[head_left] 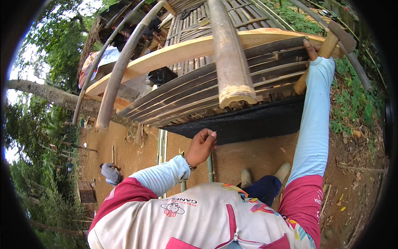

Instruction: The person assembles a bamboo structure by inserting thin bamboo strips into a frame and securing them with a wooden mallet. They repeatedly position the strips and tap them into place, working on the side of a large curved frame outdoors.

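My left hand [202, 146] is closed in front of my chest, with thumb and fingertips pinched together. Whatever sits in that pinch is too small to make out. Stretched far up to the right, my right hand [311, 51] grips the end of a dark bamboo slat [286, 45], beside a short wooden post [327, 45]. Most of its fingers are hidden. Several such slats lie side by side in a sloping row, and a black sheet [257, 124] hangs below them. A thick bamboo pole [232, 54] juts over the row toward me.
A pale timber beam [182, 50] runs behind the slats, with a bamboo-pole platform [188, 29] beyond. Two curved poles stand at left, one a thick grey pole [118, 70]. A person [111, 173] is low on the dirt ground at left. Plants [352, 99] grow at right.
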Action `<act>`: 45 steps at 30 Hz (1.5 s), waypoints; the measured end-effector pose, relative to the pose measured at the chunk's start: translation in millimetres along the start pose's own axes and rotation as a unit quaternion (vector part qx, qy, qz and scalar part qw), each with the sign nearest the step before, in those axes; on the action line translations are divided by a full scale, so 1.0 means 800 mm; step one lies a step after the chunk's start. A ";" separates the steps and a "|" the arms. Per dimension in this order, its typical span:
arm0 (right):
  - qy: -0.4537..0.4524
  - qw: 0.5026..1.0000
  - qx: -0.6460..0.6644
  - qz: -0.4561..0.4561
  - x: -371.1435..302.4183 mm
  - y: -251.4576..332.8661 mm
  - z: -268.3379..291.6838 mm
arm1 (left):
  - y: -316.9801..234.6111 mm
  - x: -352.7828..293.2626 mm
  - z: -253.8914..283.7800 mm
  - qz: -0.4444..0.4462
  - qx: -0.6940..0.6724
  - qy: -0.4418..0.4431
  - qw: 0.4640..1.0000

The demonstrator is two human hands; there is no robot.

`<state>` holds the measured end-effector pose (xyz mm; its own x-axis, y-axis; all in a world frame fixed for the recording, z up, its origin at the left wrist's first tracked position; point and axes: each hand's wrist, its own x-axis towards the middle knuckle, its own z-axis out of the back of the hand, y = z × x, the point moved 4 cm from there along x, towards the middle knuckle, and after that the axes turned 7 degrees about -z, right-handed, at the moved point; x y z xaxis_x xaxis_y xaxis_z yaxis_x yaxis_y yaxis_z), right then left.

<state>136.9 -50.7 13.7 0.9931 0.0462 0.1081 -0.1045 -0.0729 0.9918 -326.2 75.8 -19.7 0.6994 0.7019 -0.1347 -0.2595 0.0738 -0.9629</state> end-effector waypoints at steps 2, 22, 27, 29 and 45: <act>-0.003 1.000 -0.007 0.011 -0.022 0.014 -0.003 | 0.022 -0.010 -0.011 0.083 -0.051 0.026 0.995; -0.020 0.999 -0.029 -0.036 -0.034 0.033 0.009 | -0.153 0.148 -0.238 -0.011 -0.327 0.179 0.928; -0.012 0.999 -0.019 -0.042 -0.038 0.039 0.013 | -0.186 0.183 -0.269 -0.007 -0.382 0.133 0.914; -0.009 0.999 -0.008 -0.040 -0.038 0.040 0.013 | -0.191 0.194 -0.273 0.007 -0.396 0.104 0.912; -0.015 0.998 -0.013 -0.058 -0.028 0.027 0.008 | -0.208 0.212 -0.290 0.020 -0.470 0.023 0.882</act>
<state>112.8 -59.5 32.0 0.9997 0.0231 -0.0094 0.0103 -0.0419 0.9991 -9.9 18.3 63.1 0.7343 0.6596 -0.1607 0.3677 -0.5854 -0.7226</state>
